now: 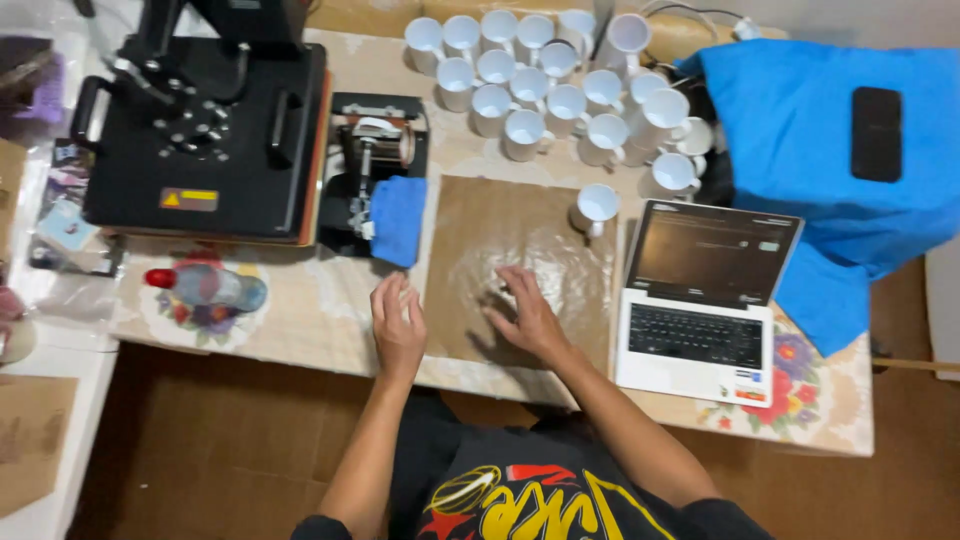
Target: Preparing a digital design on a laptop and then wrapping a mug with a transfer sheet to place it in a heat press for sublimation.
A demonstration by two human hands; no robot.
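Both hands on table near edge: left hand point(398, 325) fingers together beside brown sheet point(520, 265); right hand point(525, 310) spread flat on it. Press evenly, smooth outward.

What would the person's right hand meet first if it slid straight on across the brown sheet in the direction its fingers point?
Probably nothing on the sheet: the right hand points up-left over the brown sheet. Past its far edge, the blue cloth on the small mug press looks first, though the line is uncertain.
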